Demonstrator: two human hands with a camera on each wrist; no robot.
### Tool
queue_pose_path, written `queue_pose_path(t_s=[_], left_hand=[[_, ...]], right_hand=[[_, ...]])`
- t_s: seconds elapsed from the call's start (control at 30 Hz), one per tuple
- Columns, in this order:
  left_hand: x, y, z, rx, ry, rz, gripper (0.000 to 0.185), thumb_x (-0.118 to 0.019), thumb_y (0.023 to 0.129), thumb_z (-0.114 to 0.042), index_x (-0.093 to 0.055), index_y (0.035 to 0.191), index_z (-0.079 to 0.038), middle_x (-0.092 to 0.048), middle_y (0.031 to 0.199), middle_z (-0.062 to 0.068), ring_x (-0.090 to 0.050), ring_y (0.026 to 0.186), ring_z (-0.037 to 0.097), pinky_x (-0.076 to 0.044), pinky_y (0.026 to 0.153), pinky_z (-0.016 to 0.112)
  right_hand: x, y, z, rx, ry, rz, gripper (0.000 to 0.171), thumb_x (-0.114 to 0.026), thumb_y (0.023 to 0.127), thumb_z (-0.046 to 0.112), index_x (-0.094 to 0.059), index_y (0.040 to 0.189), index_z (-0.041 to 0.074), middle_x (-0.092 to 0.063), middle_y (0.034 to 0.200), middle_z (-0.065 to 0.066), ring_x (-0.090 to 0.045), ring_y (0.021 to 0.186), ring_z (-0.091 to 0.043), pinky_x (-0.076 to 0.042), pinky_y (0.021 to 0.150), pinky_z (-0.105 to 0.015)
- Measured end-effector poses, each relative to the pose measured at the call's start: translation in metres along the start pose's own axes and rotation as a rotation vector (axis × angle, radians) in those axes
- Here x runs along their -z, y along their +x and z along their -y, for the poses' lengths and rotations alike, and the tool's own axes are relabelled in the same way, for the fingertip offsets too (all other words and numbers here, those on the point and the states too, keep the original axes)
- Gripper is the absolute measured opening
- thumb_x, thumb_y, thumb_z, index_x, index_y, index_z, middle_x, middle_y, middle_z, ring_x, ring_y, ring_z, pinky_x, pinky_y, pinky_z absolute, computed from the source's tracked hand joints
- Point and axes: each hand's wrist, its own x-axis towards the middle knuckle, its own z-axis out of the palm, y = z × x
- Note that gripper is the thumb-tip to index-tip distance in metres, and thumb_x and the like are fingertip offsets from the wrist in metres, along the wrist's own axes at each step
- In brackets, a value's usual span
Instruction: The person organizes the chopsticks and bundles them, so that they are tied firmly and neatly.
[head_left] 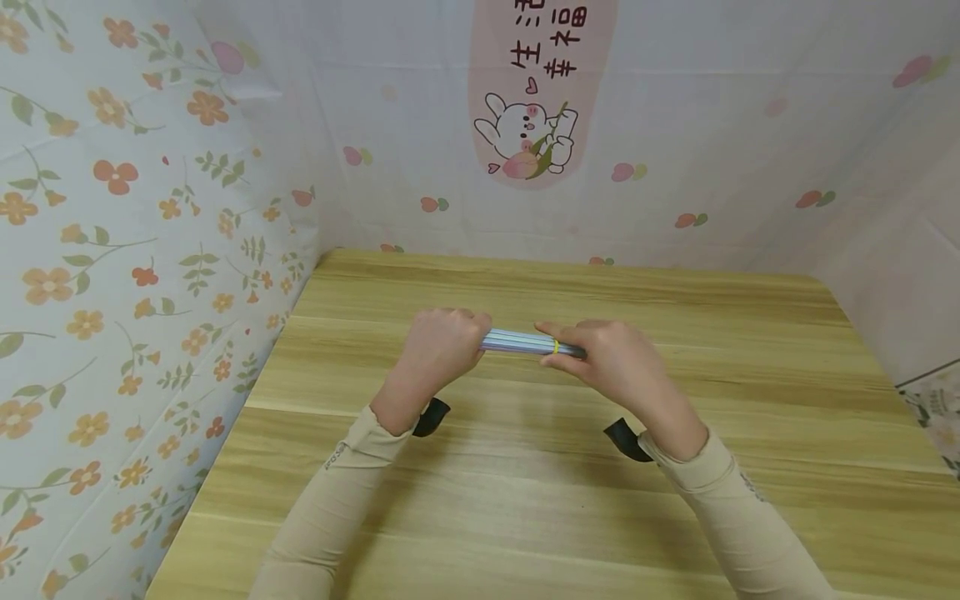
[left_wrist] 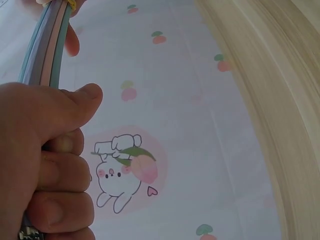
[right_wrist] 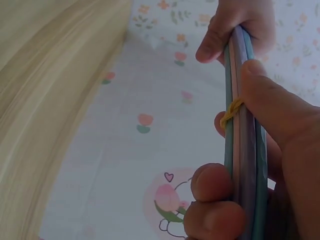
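Both hands hold one bundle of pastel pencils (head_left: pixel 519 341), in blue, lilac, pink and green, level above the table. A yellow rubber band (head_left: pixel 556 346) is wound round the bundle near its right end. My left hand (head_left: pixel 448 346) curls its fingers round the left part, thumb lying along it in the left wrist view. My right hand (head_left: pixel 618 358) grips the other end beside the band. In the right wrist view its thumb (right_wrist: pixel 270 95) presses on the pencils (right_wrist: pixel 245 155) while fingers curl from the other side. Each palm hides part of the bundle.
A wood-grain table (head_left: pixel 510 517) lies beneath the hands. Behind it hangs a white cloth (head_left: pixel 390 108) with a rabbit print, and a flowered cloth (head_left: pixel 135 250) hangs at the left. Black straps (head_left: pixel 628 442) stick out under the wrists.
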Motion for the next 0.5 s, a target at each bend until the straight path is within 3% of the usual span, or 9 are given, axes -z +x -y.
queue_pose_path(t_s=[0.37,0.5], left_hand=[[-0.002,0.0008,-0.0042,-0.025,0.032,-0.047,0.026,-0.07,0.078,-0.009,-0.052,0.061,-0.015,-0.052,0.051,-0.003,-0.034,0.042,0.008,-0.024,0.039,0.023],[-0.0029,0.0007,-0.004,-0.021,0.02,-0.046,0.027,-0.069,0.079,-0.008,-0.051,0.06,-0.015,-0.049,0.05,-0.003,-0.031,0.043,0.008,-0.021,0.04,0.023]], right_hand=[[-0.0071,0.0057,0.005,0.057,-0.076,-0.059,0.055,-0.074,0.073,0.049,-0.067,0.121,0.023,-0.066,0.064,0.002,-0.032,0.045,-0.004,-0.024,0.042,-0.021],[-0.0047,0.0057,0.0047,0.048,-0.056,-0.031,0.058,-0.077,0.072,0.047,-0.067,0.122,0.019,-0.072,0.078,-0.001,-0.039,0.048,-0.005,-0.029,0.044,-0.021]])
